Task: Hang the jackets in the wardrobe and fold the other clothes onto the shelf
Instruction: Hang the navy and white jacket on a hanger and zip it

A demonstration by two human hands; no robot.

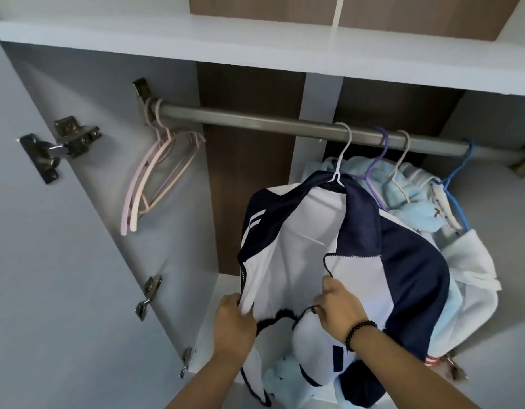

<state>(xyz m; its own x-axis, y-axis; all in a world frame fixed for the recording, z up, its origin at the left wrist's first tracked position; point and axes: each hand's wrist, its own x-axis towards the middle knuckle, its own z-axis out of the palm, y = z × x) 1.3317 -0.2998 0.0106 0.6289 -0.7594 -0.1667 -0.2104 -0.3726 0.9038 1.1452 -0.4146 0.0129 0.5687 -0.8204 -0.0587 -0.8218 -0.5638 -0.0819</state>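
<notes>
A navy and white jacket (373,249) hangs open on a white hanger (342,154) from the grey wardrobe rail (255,121). My left hand (233,320) grips the jacket's left front edge near the zip. My right hand (338,308), with a black bead bracelet on the wrist, grips the right front edge. Behind it hang a light blue fluffy garment (408,199) on purple and beige hangers and a pale garment (473,273) on a blue hanger (456,184).
Two empty hangers, pink and beige (149,184), hang at the rail's left end. The open wardrobe door (49,261) with metal hinges stands at the left. A white shelf (226,42) runs above the rail. More light blue cloth (282,379) lies low in the wardrobe.
</notes>
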